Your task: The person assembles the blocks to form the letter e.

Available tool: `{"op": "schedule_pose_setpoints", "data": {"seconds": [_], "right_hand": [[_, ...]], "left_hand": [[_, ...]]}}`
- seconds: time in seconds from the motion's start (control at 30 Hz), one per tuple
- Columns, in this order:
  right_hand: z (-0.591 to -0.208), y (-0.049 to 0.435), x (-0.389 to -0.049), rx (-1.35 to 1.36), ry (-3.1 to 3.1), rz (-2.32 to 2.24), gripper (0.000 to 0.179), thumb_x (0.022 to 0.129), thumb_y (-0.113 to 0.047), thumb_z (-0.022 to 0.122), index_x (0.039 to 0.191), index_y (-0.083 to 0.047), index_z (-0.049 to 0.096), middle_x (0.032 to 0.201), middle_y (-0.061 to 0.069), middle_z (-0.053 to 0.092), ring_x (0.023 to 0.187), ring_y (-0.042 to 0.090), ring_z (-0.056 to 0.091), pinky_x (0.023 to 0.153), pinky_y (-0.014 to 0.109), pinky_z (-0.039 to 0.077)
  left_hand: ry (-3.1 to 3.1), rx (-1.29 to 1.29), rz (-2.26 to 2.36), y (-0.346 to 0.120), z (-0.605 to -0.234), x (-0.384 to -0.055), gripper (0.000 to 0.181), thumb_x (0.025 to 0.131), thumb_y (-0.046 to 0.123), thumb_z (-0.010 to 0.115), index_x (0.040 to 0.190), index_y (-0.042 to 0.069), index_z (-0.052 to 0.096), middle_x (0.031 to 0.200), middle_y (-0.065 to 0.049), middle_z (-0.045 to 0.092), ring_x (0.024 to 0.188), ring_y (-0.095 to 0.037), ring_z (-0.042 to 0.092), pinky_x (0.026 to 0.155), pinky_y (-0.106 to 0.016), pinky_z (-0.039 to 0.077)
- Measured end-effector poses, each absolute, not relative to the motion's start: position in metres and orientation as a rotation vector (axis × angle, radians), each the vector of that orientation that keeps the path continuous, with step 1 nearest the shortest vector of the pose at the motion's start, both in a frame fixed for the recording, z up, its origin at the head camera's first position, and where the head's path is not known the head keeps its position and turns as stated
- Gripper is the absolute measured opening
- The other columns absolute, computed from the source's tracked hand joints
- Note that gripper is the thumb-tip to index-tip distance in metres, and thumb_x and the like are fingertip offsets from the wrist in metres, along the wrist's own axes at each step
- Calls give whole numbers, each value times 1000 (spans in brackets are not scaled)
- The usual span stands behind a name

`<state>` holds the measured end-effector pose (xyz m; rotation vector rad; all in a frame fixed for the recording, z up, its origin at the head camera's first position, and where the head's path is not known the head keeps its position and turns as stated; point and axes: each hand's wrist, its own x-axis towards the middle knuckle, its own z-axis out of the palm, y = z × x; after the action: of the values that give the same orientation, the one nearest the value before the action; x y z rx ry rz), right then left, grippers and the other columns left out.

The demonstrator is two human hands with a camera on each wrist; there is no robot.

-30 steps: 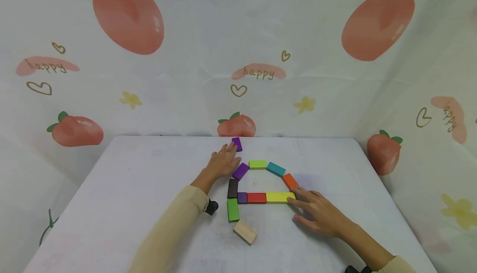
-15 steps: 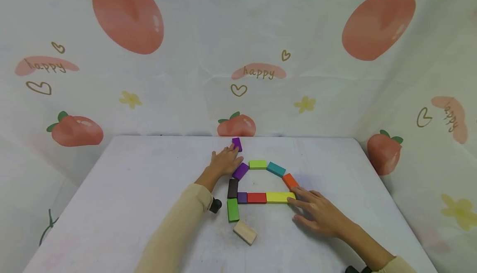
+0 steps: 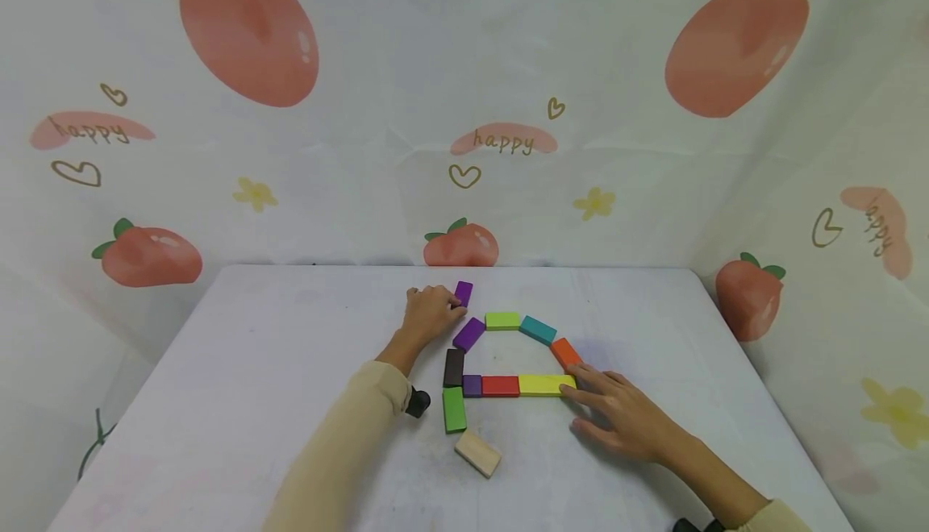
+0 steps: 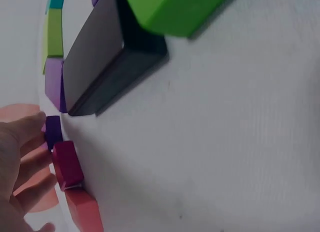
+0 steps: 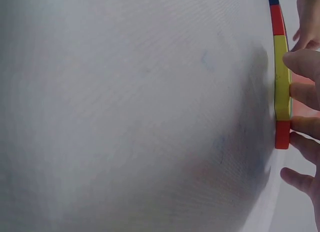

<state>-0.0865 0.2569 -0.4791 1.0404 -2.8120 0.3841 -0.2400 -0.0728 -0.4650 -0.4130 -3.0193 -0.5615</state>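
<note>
At the far side of the table my left hand (image 3: 428, 312) pinches a purple block (image 3: 464, 292) between thumb and curled fingers. In the left wrist view its fingertips reach a dark purple block (image 4: 53, 133), with a magenta block (image 4: 68, 164) and a red block (image 4: 85, 209) beside it. My right hand (image 3: 620, 413) rests with spread fingers at the right end of a yellow block (image 3: 540, 386) and the foot of an orange block (image 3: 566, 352). Another purple block (image 3: 468, 334), a lime block (image 3: 502, 321) and a teal block (image 3: 538, 330) form an arch leading to the orange one.
A black block (image 3: 453, 367) and a green block (image 3: 453, 409) line the left side, and a plain wooden block (image 3: 477, 453) lies slanted below. A small violet block (image 3: 472, 386) and a red block (image 3: 500, 386) join the yellow one. A fruit-print cloth (image 3: 348, 193) hangs behind the white table (image 3: 290, 314).
The far purple block has turned and come a little nearer, towards the arch. My left fingers have curled in from a stretched-out reach. My right hand has stayed where it was.
</note>
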Motion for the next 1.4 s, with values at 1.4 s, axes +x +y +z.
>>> {"op": "schedule_pose_setpoints", "data": {"seconds": [1.4], "right_hand": [[-478,257,-87,1055,-2774,383,47,85,-34,77,130,-19,69,144,9,54,131,29,51,95,55,49]], "left_hand": [[-2815,-637,-1035,-79,-453,-232,61,85,9,77,141,4,55,108,-12,74,84,-28,61,81,-43,46]]}}
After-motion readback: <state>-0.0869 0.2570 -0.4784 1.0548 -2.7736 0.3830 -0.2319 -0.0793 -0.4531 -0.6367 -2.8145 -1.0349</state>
